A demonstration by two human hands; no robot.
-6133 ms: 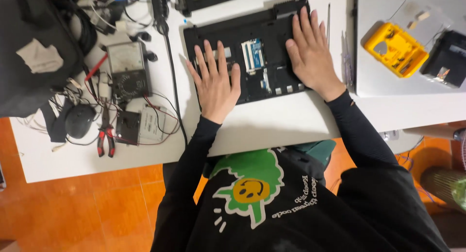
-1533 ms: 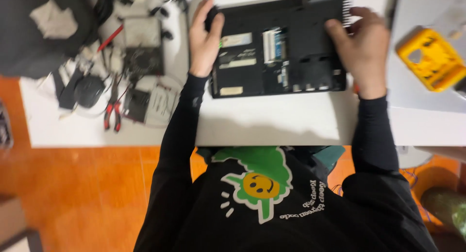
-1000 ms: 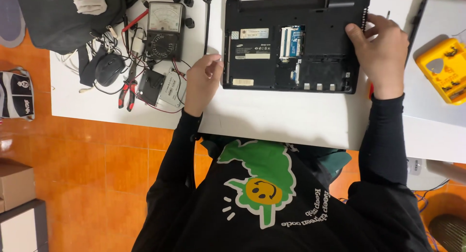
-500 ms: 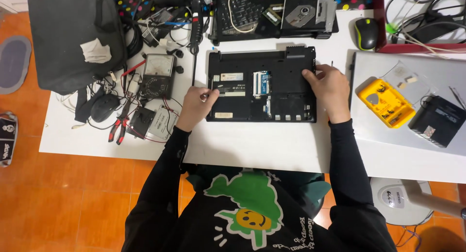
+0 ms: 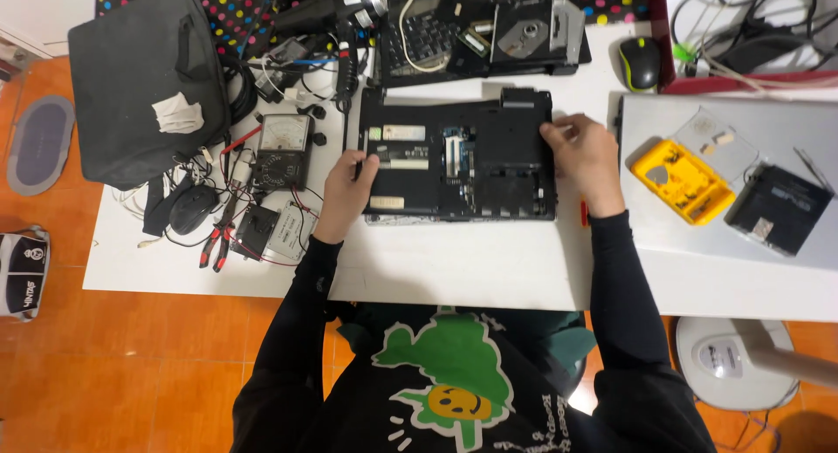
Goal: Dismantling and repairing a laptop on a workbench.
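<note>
Laptop (image 5: 458,161) lies base-up mid-table. Left hand (image 5: 346,195) grips a thin dark tool at its left edge, fingers curled; right hand (image 5: 587,161) rests loosely spread on the right edge. Judgement: brace right side, keep tool square. Beyond: pliers (image 5: 214,243), meter (image 5: 279,149), yellow case (image 5: 681,181), bag (image 5: 144,82) crowd the flanks.

Laptop (image 5: 458,165) lies between meter (image 5: 281,150) and case (image 5: 682,180).

White table (image 5: 454,270) over orange floor (image 5: 131,374). Laptop (image 5: 458,165) lies centre, underside up. Black bag (image 5: 144,78) at far left corner; meter (image 5: 281,149) and pliers (image 5: 216,243) left; yellow case (image 5: 683,181) right; mouse (image 5: 640,62) at far edge.
</note>
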